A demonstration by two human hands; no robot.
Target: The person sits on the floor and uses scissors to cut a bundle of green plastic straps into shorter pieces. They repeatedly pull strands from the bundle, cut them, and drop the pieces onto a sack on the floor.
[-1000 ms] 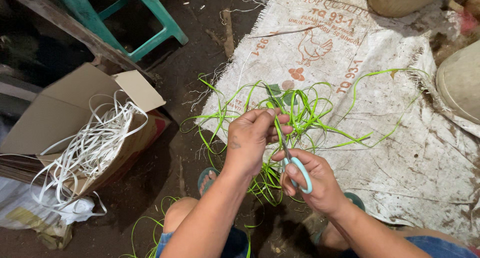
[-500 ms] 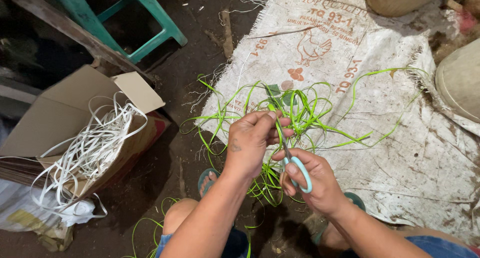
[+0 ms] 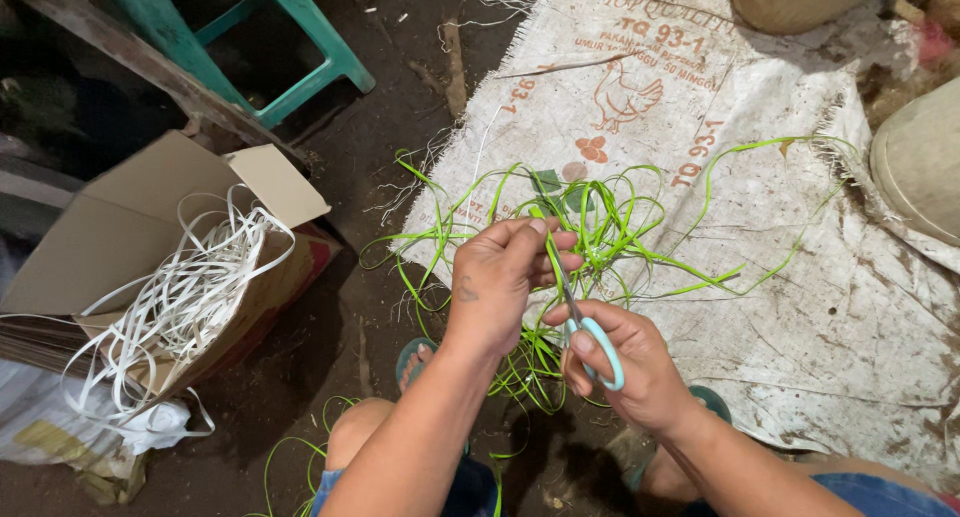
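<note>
Low centre: right hand (image 3: 635,362) gripping light-blue-handled scissors (image 3: 590,332), fingers thru the loops, blades pointing up toward the left hand (image 3: 505,272), which is pinched shut on a bunch of green strips (image 3: 600,227); can't tell if the blades are open. The strips fan out from mid-frame over a dirty white woven sack (image 3: 800,307) spread across the right half, w/ a few loose ones trailing down to the bottom edge by the sandalled feet (image 3: 415,357). Left side: open cardboard box (image 3: 150,207) spilling white strips (image 3: 175,307); upper left, a teal plastic stool (image 3: 290,37) on the dark dirt floor.
</note>
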